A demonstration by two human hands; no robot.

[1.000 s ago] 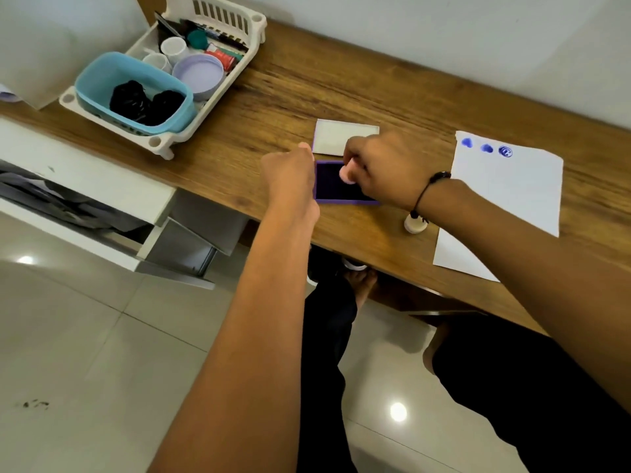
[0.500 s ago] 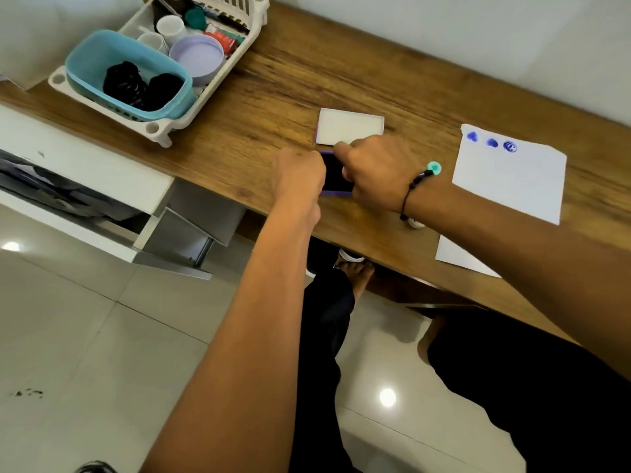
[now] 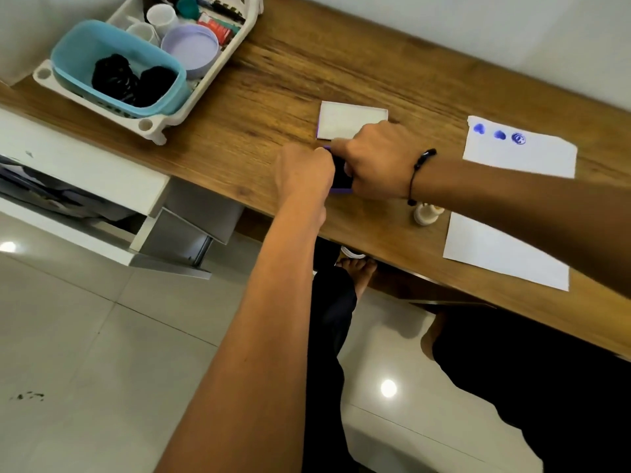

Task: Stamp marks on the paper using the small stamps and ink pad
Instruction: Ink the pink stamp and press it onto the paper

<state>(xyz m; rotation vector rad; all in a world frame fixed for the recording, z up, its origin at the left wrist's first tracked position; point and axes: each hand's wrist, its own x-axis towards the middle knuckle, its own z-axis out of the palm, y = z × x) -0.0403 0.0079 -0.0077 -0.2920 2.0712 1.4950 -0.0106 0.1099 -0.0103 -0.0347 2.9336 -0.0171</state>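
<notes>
Left hand (image 3: 304,170) clenched at ink pad (image 3: 339,180) | right hand (image 3: 375,162) curled over pad, grasp cannot be told | paper (image 3: 532,158) right on bench (image 3: 307,73), three marks

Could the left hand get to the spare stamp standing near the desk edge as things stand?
Probably not directly. The left hand is at the ink pad, and the right hand and its forearm lie between it and the stamp; it would have to go round along the desk edge.
</notes>
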